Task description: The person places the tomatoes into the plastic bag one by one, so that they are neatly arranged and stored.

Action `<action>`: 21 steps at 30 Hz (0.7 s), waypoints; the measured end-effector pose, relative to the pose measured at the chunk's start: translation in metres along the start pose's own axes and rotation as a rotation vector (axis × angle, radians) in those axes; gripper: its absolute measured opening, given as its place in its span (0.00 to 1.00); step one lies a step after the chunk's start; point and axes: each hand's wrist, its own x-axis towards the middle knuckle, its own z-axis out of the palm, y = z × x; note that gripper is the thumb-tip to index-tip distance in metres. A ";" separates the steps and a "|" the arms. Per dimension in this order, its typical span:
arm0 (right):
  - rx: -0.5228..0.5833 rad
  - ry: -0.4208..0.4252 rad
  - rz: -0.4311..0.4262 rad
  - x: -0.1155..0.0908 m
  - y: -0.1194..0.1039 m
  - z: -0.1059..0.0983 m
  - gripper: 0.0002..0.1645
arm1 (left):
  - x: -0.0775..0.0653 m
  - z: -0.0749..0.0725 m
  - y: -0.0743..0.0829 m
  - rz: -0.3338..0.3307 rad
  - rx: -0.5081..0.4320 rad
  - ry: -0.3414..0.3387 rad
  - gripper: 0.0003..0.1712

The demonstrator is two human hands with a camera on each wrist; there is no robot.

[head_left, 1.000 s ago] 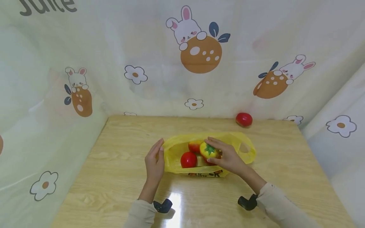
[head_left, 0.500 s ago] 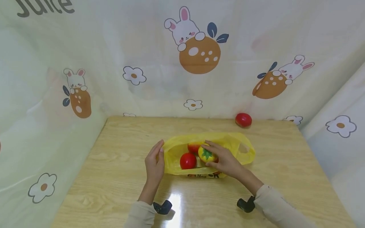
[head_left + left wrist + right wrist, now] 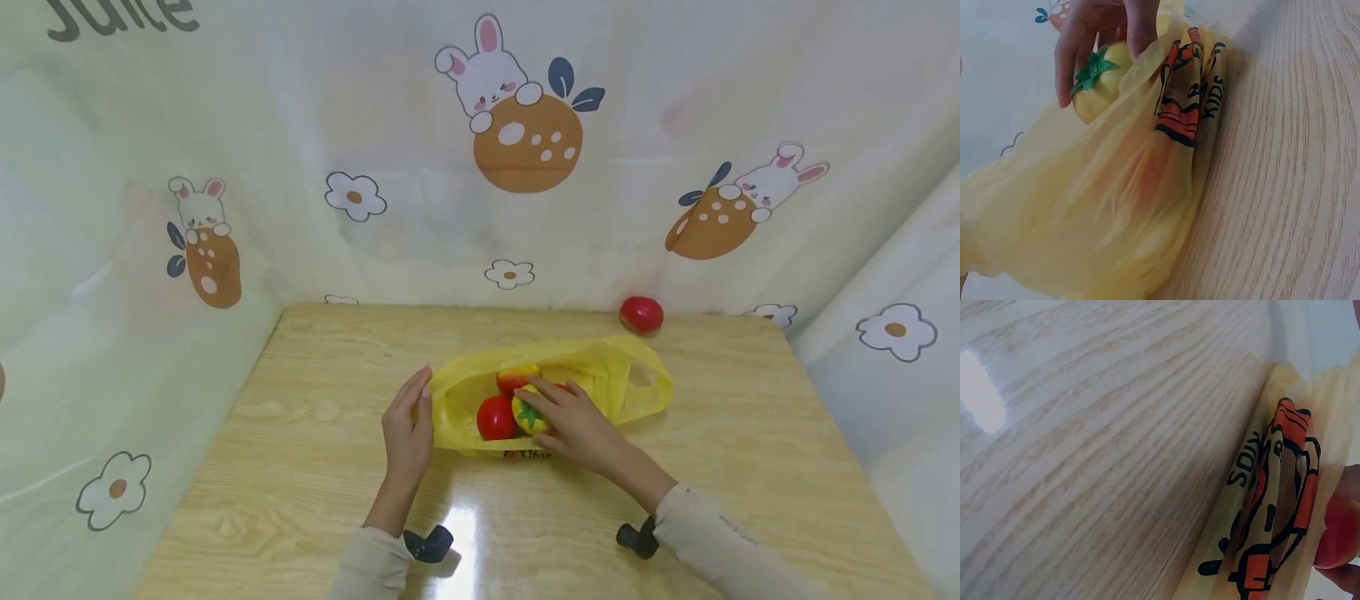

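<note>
My right hand (image 3: 573, 425) grips a toy tomato (image 3: 531, 410) with a yellow top and green leafy cap, inside the mouth of a yellow plastic bag (image 3: 480, 365). The tomato's cap also shows in the left wrist view, with the fingers spread round it. In the bag, a red round fruit (image 3: 497, 417) lies left of the tomato, and a red-and-yellow fruit (image 3: 517, 379) lies behind it. My left hand (image 3: 407, 433) pinches the bag's left edge between thumb and fingers. In the right wrist view, a red rounded surface (image 3: 1340, 531) shows by the right fingertips.
Another red fruit (image 3: 641, 314) sits at the table's back edge, right of centre. The bag's loop handle (image 3: 652, 387) spreads to the right on the wooden table (image 3: 300, 467). A patterned curtain (image 3: 420, 250) closes off the back and sides.
My right hand has moved left and slightly down with the tomato, bringing it beside the red round fruit. The bag's back rim has shifted a little on the right. My left hand stays put.
</note>
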 end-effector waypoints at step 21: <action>-0.017 0.534 0.086 -0.005 0.042 -0.038 0.28 | -0.002 -0.002 -0.001 0.007 0.006 -0.004 0.17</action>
